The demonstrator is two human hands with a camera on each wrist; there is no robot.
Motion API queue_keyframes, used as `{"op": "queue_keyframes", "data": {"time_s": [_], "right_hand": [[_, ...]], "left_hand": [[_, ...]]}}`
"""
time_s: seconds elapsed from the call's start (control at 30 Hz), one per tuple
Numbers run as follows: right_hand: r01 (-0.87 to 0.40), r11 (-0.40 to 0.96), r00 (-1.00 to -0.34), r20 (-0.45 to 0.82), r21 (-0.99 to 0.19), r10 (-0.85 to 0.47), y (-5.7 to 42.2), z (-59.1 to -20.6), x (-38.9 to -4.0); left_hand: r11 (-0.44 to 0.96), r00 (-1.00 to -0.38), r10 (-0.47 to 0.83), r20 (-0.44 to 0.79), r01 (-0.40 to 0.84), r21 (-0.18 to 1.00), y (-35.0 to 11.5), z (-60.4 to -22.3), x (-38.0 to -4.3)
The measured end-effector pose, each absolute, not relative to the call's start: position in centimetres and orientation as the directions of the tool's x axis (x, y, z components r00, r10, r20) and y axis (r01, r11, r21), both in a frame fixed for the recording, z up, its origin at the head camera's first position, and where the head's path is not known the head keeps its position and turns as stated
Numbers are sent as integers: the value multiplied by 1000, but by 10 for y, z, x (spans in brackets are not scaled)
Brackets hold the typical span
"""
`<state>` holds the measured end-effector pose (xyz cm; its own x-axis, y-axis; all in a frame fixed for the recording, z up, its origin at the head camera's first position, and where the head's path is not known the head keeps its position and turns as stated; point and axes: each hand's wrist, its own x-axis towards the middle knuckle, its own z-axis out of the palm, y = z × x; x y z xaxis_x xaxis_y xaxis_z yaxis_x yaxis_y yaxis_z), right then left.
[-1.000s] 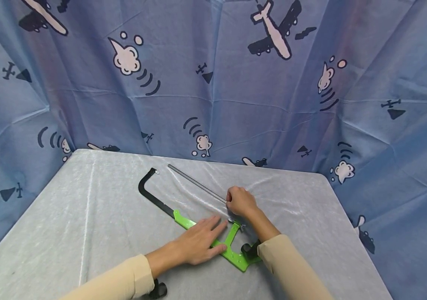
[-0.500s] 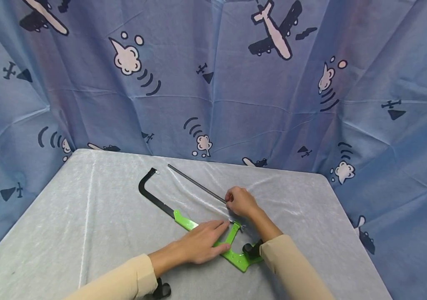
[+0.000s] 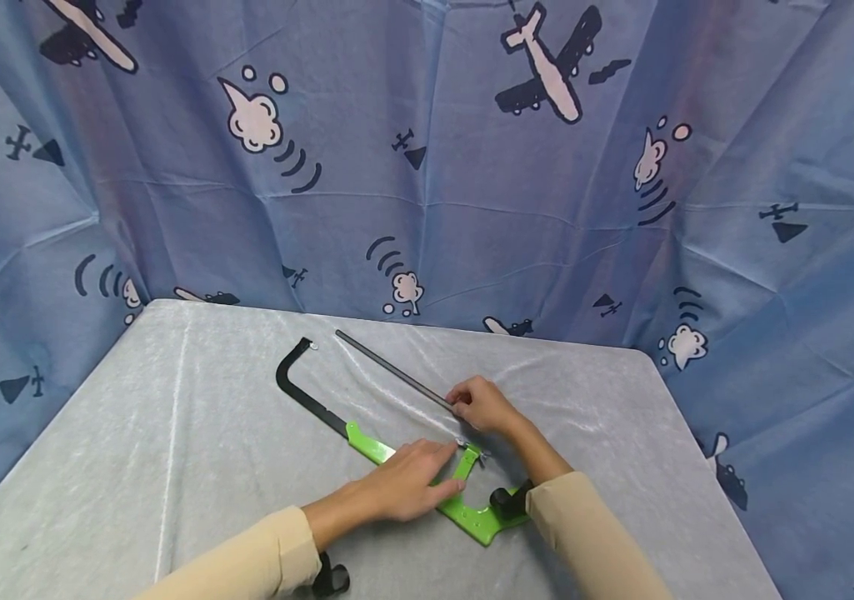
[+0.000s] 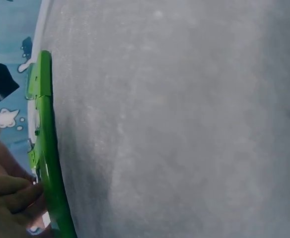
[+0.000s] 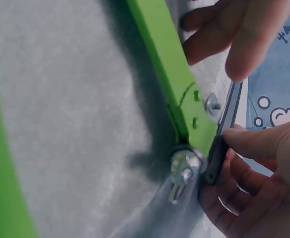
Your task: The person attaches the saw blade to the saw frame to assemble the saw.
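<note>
A hacksaw frame [image 3: 372, 445], green with a black bent front arm [image 3: 312, 407], lies diagonally on the table. My left hand [image 3: 410, 483] rests across its middle, fingers fairly straight and reaching past the frame. My right hand [image 3: 488, 407] pinches the near end of a thin grey hacksaw blade [image 3: 395, 369] between thumb and fingers. In the right wrist view the blade end, with a small hole, lies beside the green strut [image 5: 157, 49]. That strut carries a wing nut [image 5: 181, 171] and a small metal pin [image 5: 212, 105]. The blade is apart from the frame's front tip.
A grey-white cloth covers the table [image 3: 97, 467]. Behind its far edge hangs a blue curtain [image 3: 359, 183] printed with planes. Black straps [image 3: 331, 577] show at both wrists, one over the saw's handle end.
My left hand has slid slightly right along the frame. The right hand's fingers have shifted a little left on the blade. The saw frame stays in place.
</note>
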<state>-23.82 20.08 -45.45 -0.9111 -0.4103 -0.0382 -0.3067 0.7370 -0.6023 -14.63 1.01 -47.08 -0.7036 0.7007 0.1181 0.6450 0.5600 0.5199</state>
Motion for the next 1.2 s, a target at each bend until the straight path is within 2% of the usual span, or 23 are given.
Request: {"op": "queue_keyframes", "data": {"time_s": [0.17, 0.4, 0.57, 0.73, 1.0, 1.2], "right_hand": [[-279, 673, -906, -45, -685, -421, 206, -455, -239], [-81, 603, -917, -178, -793, -357, 209, -451, -238], [8, 570, -905, -248, -822, -345, 212, -451, -238], [109, 478, -881, -307, -872, -359, 214, -450, -237], [152, 401, -857, -323, -903, -401, 215, -449, -235], [184, 362, -847, -334, -914, -413, 215, -449, -233]], "left_hand": [[516, -715, 687, 129, 606, 605, 11, -470, -151], [453, -732, 674, 104, 520, 724, 14, -471, -157], [437, -755, 653, 63, 443, 783, 16, -471, -157], [441, -779, 627, 5, 360, 822, 18, -469, -158], [413, -797, 604, -17, 295, 861, 22, -466, -156], [396, -806, 591, 15, 307, 865, 30, -467, -154]]}}
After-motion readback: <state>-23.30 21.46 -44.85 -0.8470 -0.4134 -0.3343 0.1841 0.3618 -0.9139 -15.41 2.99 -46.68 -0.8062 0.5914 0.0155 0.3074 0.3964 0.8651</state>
